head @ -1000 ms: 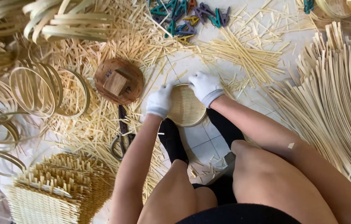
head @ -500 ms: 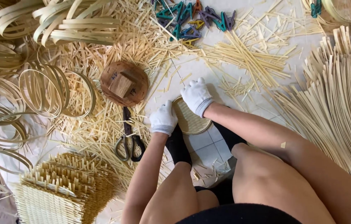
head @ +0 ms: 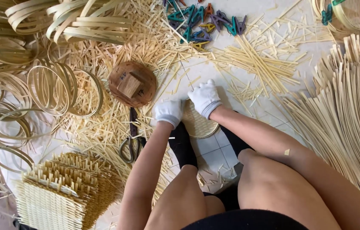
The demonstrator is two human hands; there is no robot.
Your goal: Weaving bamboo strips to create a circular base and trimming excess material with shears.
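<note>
I sit on a tiled floor with a small round woven bamboo disc [head: 199, 124] standing between my feet in black socks. My left hand [head: 169, 111], in a white glove, grips the disc's left edge. My right hand [head: 205, 98], also gloved in white, presses on its upper right rim. The disc is tilted and partly hidden by both hands.
A round wooden mould [head: 132, 84] lies left of my hands, scissors [head: 131, 142] below it. Bamboo hoops [head: 54, 87] and coiled strips lie at left, a woven mat stack [head: 67, 191] at lower left, coloured clips [head: 203, 21] at the top, long bamboo strips [head: 346, 110] at right.
The disc has been turned between my hands; my right hand shifted over its top edge while my left stays at the left rim. The view moved slightly.
</note>
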